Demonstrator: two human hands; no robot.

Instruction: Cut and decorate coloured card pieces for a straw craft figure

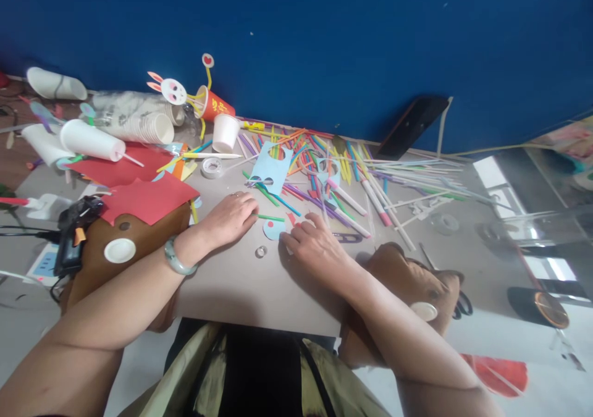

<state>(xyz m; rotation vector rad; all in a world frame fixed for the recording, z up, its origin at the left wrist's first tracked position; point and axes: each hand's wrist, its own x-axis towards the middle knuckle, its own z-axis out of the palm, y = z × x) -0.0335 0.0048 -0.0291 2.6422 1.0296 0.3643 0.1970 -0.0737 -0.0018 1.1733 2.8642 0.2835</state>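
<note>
My left hand (233, 218), with a bangle on its wrist, has its fingers curled at the left end of a green straw (271, 218). My right hand (309, 242) rests with bent fingers at the right edge of a small blue paper piece (273, 229) that bears a red dot. What its fingertips hold, if anything, is hidden. A small clear ring-shaped roll (261, 252) lies on the table between the hands. Just beyond them is a light blue sheet with cut-out holes (272, 168).
Coloured straws and markers (345, 197) spread across the table's back. A tape roll (212, 168), white cup (226, 133), red cup with rabbit figure (217, 104) and red paper (152, 197) lie left. Brown cushions (412, 281) flank the forearms; a blue wall (296, 46) stands behind.
</note>
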